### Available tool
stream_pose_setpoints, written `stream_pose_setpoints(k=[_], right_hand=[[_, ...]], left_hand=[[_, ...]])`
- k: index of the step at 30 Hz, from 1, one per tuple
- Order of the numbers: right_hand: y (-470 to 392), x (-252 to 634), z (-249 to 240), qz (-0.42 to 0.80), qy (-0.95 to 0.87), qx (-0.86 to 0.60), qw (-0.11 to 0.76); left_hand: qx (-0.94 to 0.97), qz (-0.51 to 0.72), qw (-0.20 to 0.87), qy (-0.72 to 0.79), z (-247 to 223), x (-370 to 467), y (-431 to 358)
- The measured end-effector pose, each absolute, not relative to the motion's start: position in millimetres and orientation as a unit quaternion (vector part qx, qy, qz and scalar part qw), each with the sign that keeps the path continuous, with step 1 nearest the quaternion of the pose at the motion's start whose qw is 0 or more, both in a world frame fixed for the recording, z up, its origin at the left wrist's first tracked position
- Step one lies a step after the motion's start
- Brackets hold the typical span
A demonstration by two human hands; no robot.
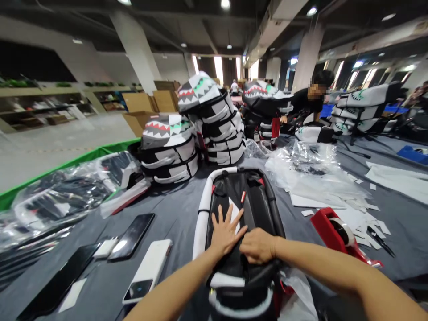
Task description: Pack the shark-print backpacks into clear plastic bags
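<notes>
Black backpack with white edging lay on the grey cloth-covered bench, unbagged; work on it looked unfinished. Left of it, bags in clear plastic film looked done. Beyond it, stacked grey-and-white shark-tooth backpacks stood unwrapped; can't tell if worked on. Left hand: flat on its black panel, fingers spread, gripping nothing. Right hand: curled fist at same panel, contents hidden. Forearms slanted inward.

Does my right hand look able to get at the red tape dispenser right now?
Probably yes: the red tape dispenser lies right of the black-and-white backpack, nothing visibly blocking it, though your right hand, curled on that backpack, would leave it first.
</notes>
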State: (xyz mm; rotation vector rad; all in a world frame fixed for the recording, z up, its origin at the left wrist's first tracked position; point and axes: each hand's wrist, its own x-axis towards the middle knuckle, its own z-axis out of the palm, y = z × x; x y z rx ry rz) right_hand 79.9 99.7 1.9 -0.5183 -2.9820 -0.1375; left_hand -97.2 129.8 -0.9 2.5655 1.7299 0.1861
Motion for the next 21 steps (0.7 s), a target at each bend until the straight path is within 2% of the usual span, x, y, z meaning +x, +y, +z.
stream_pose_setpoints(k=[3, 5, 7, 10, 14, 17, 19, 21], right_hand=[[95.5, 89.6, 30.8, -0.101, -0.972, -0.165, 0.130], [107.9, 97.9, 53.8, -0.126, -0.935, -0.263, 0.203], [126.6, 106.3, 66.4, -0.127, -0.855, -0.430, 0.262], [147.5, 113.9, 50.7, -0.060, -0.761, -0.603, 0.233], [152.4, 112.9, 3.8, 0.028, -0.771, -0.617, 0.154], [151.2, 112.1, -14.1, 0.024, -0.770, -0.610, 0.187], [152.4, 113.3, -21.5, 0.012, -0.764, -0.606, 0.221], [156.0, 115.3, -29.7, -0.007, -0.758, -0.597, 0.262]], left_hand=[[0.828, 0.041, 0.025, 0.559, -8.5, -88.0, 91.6], [0.828, 0.032, 0.041, 0.558, -14.8, -84.8, 67.5], [0.830, 0.021, 0.062, 0.554, -17.2, -87.7, 51.4], [0.839, -0.024, 0.096, 0.535, -5.4, -101.0, 50.6], [0.854, -0.029, 0.080, 0.514, 40.5, -109.5, 89.6], [0.875, 0.062, -0.037, 0.479, 62.1, -95.8, 131.3], [0.869, 0.118, -0.098, 0.471, 52.7, -82.5, 154.9], [0.850, 0.125, -0.094, 0.503, 27.7, -71.4, 171.6]])
